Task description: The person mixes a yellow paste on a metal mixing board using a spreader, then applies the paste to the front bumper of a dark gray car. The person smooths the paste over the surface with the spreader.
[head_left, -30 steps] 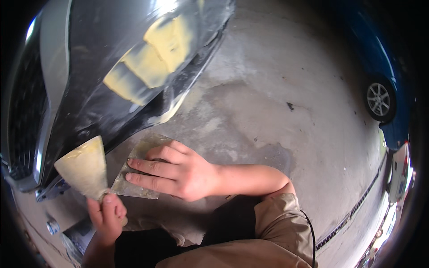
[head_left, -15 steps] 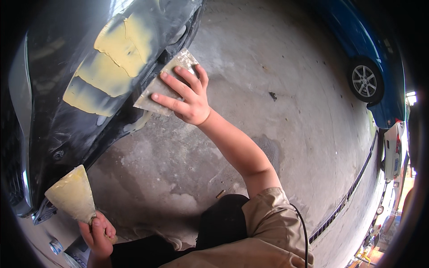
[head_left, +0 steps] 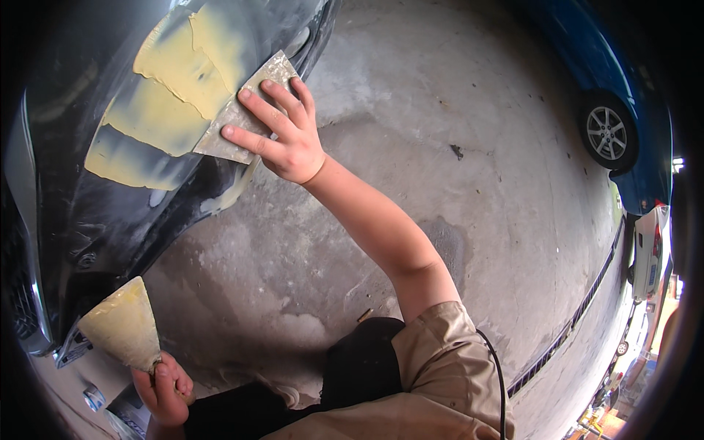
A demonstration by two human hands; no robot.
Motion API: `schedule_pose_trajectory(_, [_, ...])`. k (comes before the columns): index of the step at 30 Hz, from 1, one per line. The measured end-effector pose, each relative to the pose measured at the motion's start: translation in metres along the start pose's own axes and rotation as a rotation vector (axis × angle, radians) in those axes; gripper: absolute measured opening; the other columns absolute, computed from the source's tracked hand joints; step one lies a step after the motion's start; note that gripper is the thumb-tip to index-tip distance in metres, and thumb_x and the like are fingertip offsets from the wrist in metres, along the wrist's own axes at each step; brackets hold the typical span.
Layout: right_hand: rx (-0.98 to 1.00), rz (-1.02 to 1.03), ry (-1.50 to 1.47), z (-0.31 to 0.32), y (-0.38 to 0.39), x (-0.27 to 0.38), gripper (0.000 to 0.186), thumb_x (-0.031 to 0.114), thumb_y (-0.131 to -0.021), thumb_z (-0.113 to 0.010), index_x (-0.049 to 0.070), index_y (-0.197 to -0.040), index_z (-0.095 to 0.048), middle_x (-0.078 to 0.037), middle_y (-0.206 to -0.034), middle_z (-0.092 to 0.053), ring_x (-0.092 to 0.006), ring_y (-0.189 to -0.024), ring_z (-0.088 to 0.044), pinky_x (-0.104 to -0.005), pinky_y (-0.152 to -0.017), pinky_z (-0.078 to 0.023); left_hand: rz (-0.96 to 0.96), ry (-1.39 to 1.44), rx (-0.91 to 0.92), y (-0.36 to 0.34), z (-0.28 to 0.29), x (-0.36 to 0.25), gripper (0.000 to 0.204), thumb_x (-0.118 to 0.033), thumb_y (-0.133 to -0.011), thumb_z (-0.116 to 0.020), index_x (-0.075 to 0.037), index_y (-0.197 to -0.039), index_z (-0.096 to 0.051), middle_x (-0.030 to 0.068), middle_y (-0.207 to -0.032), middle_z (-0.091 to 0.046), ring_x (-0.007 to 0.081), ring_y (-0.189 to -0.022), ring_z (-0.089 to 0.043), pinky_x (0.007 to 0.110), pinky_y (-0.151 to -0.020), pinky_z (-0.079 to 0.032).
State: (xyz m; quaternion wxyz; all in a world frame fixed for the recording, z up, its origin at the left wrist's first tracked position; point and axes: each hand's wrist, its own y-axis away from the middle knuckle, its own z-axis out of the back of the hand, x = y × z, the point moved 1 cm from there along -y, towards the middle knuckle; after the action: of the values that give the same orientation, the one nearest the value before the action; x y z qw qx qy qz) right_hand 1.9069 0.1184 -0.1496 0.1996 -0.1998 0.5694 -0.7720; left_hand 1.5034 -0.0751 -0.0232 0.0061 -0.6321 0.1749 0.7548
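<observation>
My right hand (head_left: 287,139) presses a flat, smeared metal spreader (head_left: 236,123) with its fingers spread along the plate. The spreader's edge meets the lower right of a yellow filler patch (head_left: 172,88) on a dark car bumper (head_left: 110,213). That patch is uneven, with ridges and thin grey streaks. Low at the left, my left hand (head_left: 167,389) is closed round the handle of a wide putty knife (head_left: 126,324). Its fan-shaped blade points up, coated with pale yellow residue, and stands apart from the patch.
A blue car (head_left: 623,81) with a silver-spoked wheel (head_left: 607,133) stands at the right. Farther back is a white car (head_left: 648,253). A dark drain grate (head_left: 565,330) crosses the stained concrete floor (head_left: 396,183). A small crumb of debris (head_left: 456,152) lies there.
My right hand and the spreader have moved up and left, from the bumper's lower edge onto the yellow filler. My left hand with the putty knife has barely shifted.
</observation>
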Motion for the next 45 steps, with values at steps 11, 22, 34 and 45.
schedule_pose_trajectory(11, [0.089,0.041,0.035,0.011,0.02,-0.012,0.049,0.017,-0.083,-0.076,0.035,-0.129,-0.076,-0.007,-0.147,-0.065,-0.0357,-0.133,-0.058,-0.0615,-0.116,-0.039,0.022,0.016,0.025,-0.006,-0.005,-0.003,0.011,-0.011,-0.107,-0.044,-0.004,-0.114,-0.043,0.0065,-0.089,-0.048,0.0107,-0.059,-0.044,0.026,-0.049,-0.042])
schedule_pose_trajectory(22, [-0.047,0.026,0.057,0.002,-0.002,-0.027,0.048,0.018,-0.084,-0.073,0.033,-0.13,-0.074,-0.007,-0.145,-0.066,-0.036,-0.131,-0.06,-0.0619,-0.116,-0.039,0.004,0.002,0.017,-0.008,-0.006,-0.005,0.011,-0.013,-0.107,-0.045,-0.005,-0.115,-0.043,0.0062,-0.089,-0.048,0.0108,-0.059,-0.045,0.026,-0.049,-0.042])
schedule_pose_trajectory(34, [0.061,0.017,0.035,0.009,0.022,-0.035,0.052,0.01,-0.08,-0.077,0.03,-0.128,-0.077,-0.007,-0.146,-0.067,-0.0365,-0.137,-0.06,-0.0569,-0.121,-0.04,0.025,-0.002,0.007,-0.007,-0.006,0.0,0.012,-0.014,-0.107,-0.046,-0.005,-0.114,-0.043,0.0064,-0.089,-0.048,0.011,-0.059,-0.045,0.026,-0.048,-0.042])
schedule_pose_trajectory(45, [-0.017,0.0,0.026,0.006,-0.006,-0.047,0.054,0.004,-0.082,-0.076,0.031,-0.129,-0.077,-0.009,-0.146,-0.067,-0.0367,-0.138,-0.059,-0.0573,-0.121,-0.04,0.024,-0.007,-0.017,-0.009,-0.009,-0.004,0.013,-0.013,-0.106,-0.046,-0.004,-0.115,-0.043,0.0066,-0.087,-0.048,0.0111,-0.059,-0.045,0.026,-0.049,-0.042])
